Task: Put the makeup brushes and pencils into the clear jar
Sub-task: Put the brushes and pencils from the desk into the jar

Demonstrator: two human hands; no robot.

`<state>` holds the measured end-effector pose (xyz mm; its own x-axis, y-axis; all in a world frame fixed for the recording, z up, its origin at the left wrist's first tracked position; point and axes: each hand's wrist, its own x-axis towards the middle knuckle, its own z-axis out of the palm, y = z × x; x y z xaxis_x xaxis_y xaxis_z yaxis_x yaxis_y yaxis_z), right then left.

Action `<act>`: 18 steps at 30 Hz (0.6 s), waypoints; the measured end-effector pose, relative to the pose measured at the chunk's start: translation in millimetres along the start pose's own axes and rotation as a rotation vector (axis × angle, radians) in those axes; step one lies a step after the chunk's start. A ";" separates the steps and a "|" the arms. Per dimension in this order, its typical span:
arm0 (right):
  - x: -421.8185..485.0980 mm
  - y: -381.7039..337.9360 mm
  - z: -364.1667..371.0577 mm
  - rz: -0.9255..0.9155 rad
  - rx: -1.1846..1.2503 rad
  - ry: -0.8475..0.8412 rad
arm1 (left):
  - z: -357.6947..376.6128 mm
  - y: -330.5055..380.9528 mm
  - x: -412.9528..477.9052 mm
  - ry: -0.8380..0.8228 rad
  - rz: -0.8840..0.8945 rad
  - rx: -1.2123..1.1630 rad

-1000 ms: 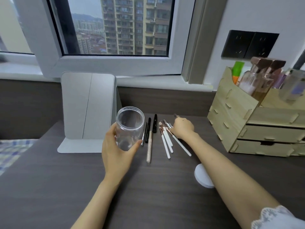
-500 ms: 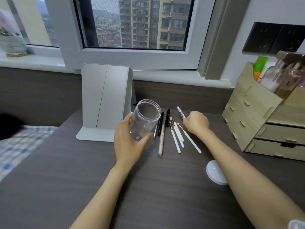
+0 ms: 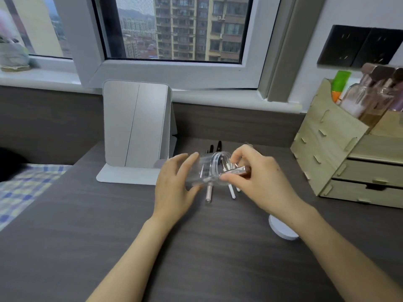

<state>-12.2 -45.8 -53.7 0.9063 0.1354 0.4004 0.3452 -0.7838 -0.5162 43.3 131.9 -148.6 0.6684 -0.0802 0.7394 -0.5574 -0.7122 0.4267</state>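
Note:
My left hand (image 3: pixel 174 184) holds the clear jar (image 3: pixel 209 170) tipped on its side, mouth facing right, above the desk. My right hand (image 3: pixel 259 182) pinches a makeup brush (image 3: pixel 236 170) with a rose-gold ferrule, its white handle pointing into the jar mouth. Beneath the jar lie the other brushes and pencils: a pink pencil (image 3: pixel 209 192), a white brush handle (image 3: pixel 231 192) and two black pencil tips (image 3: pixel 214 147) at the back. The jar and my hands hide most of them.
A folded white mirror stand (image 3: pixel 135 136) rises behind and left of the jar. The wooden drawer organiser (image 3: pixel 340 158) with bottles occupies the right. A white round lid (image 3: pixel 281 229) lies under my right forearm. A checked blanket (image 3: pixel 24 188) borders the desk's left edge.
My right hand lifted a brush off the desk and carried it left to the jar's mouth. My left hand tilted the jar from upright onto its side and moved it right.

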 end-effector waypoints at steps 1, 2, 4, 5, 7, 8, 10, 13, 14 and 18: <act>-0.7 0.1 5.0 0.025 0.032 0.002 | -1.1 -0.7 -0.4 0.002 0.007 0.002; -0.9 1.4 9.0 0.043 0.082 0.034 | -2.3 -1.6 -0.2 0.011 0.005 0.000; -1.4 3.0 15.3 0.046 0.198 0.105 | -4.4 -3.3 0.8 0.029 -0.012 -0.009; -2.3 2.3 18.3 0.026 0.224 0.115 | -5.0 -4.0 1.5 0.035 -0.020 -0.013; -3.2 2.1 24.9 -0.049 0.161 0.076 | -5.7 -5.6 2.4 0.036 -0.025 -0.011; -3.9 2.5 28.0 -0.088 0.114 0.023 | -6.1 -6.2 2.7 0.031 -0.022 -0.006; -5.1 4.4 31.8 -0.138 0.080 -0.072 | -6.8 -8.1 3.4 0.018 -0.011 0.007; -0.1 11.1 32.8 -0.001 0.330 0.068 | -9.9 -8.3 5.1 0.039 -0.035 0.002; 3.7 16.0 34.3 0.085 0.390 0.173 | -11.1 -7.8 6.2 0.057 -0.058 -0.008; 26.6 36.4 60.0 0.318 0.086 0.203 | -14.9 -8.1 9.7 0.142 -0.214 -0.098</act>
<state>39.2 -34.4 -107.3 0.9076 -0.2358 0.3475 0.0817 -0.7126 -0.6968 47.0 147.3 -137.1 0.7047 0.1685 0.6892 -0.4601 -0.6310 0.6246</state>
